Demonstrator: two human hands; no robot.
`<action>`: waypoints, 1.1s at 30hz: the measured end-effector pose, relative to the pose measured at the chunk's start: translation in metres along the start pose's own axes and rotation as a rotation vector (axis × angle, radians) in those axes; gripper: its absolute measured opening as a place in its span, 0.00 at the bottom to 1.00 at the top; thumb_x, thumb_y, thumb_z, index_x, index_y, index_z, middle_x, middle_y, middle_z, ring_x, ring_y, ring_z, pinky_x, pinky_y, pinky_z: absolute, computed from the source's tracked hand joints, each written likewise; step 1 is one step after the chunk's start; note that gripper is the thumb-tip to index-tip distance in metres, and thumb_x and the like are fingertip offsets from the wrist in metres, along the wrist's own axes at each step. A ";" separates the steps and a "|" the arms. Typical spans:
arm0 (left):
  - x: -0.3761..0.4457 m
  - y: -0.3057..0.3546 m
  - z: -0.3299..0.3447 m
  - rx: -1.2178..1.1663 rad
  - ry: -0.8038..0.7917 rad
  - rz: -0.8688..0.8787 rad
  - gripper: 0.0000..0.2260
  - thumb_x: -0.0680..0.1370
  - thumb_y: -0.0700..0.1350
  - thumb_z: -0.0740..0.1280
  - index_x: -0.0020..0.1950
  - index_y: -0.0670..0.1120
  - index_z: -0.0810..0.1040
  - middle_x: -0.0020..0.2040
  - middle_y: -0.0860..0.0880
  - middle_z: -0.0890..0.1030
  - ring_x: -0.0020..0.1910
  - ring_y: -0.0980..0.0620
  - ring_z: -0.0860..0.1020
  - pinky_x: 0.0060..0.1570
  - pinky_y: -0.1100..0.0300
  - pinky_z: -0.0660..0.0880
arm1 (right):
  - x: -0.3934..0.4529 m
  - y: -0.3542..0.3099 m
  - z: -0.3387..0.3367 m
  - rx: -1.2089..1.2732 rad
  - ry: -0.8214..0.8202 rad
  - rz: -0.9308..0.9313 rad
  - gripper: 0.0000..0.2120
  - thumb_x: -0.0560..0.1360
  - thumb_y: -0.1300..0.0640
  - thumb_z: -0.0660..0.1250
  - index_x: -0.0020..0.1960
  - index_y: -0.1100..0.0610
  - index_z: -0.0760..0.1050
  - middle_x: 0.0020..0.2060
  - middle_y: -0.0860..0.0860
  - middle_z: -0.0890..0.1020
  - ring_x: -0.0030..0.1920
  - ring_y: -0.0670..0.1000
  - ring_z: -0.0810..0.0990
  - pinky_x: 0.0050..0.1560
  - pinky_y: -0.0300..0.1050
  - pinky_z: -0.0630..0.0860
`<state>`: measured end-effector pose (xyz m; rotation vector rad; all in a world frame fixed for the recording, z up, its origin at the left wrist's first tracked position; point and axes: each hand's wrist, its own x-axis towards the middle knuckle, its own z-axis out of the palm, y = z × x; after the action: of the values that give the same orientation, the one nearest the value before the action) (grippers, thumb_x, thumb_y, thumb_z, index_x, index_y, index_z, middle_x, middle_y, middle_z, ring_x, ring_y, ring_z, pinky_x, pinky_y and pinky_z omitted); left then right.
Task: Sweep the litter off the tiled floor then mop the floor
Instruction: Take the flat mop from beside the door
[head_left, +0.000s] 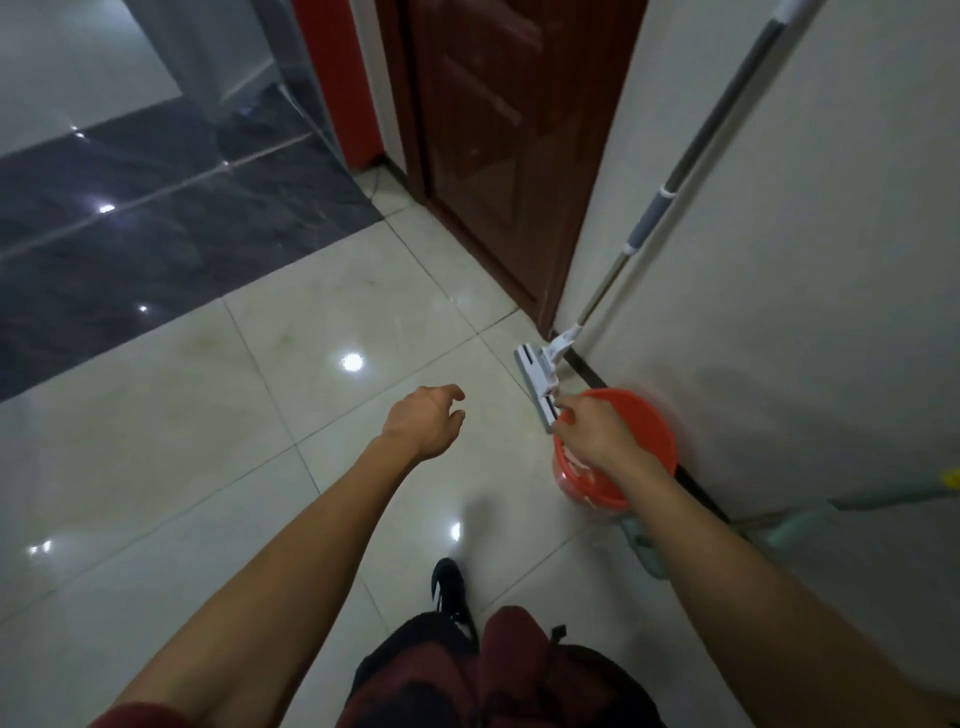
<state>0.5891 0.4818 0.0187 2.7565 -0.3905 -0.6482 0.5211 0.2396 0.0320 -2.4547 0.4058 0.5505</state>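
Note:
A flat mop with a grey-white head (535, 376) and a long metal handle (691, 161) leans against the cream wall on the right. An orange bucket (644, 431) stands on the pale tiled floor (208, 467) just below the mop head. My right hand (592, 431) reaches over the bucket's rim, its fingertips at the near end of the mop head; whether it grips it I cannot tell. My left hand (423, 421) hovers over the floor to the left, fingers loosely curled and holding nothing.
A dark red-brown door (498, 145) stands ahead, beside the wall corner. Dark grey tiles (130, 234) cover the floor at upper left. A pale green tool (800, 525) lies along the wall base behind my right arm. My black shoe (449, 587) is below.

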 end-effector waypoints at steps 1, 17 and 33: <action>0.008 -0.011 -0.006 -0.006 -0.004 -0.009 0.18 0.83 0.52 0.60 0.72 0.52 0.73 0.66 0.48 0.80 0.62 0.46 0.79 0.60 0.51 0.76 | 0.011 -0.009 0.001 0.023 0.002 0.010 0.20 0.75 0.52 0.68 0.68 0.51 0.77 0.63 0.56 0.81 0.60 0.57 0.80 0.59 0.49 0.77; 0.207 0.050 -0.069 0.006 -0.025 0.117 0.16 0.83 0.50 0.62 0.70 0.50 0.76 0.63 0.48 0.82 0.59 0.46 0.80 0.60 0.51 0.77 | 0.154 0.004 -0.101 0.149 0.058 0.179 0.16 0.79 0.56 0.64 0.65 0.56 0.77 0.60 0.57 0.81 0.60 0.59 0.79 0.60 0.45 0.72; 0.389 0.189 -0.084 -0.145 -0.171 0.312 0.16 0.81 0.49 0.64 0.67 0.50 0.79 0.59 0.48 0.83 0.56 0.48 0.81 0.56 0.57 0.77 | 0.255 0.057 -0.228 0.547 0.405 0.391 0.20 0.78 0.55 0.68 0.69 0.56 0.75 0.64 0.55 0.79 0.62 0.53 0.78 0.56 0.39 0.70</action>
<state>0.9272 0.1993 0.0011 2.4388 -0.7607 -0.7956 0.7858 0.0170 0.0552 -1.9446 1.0629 0.0596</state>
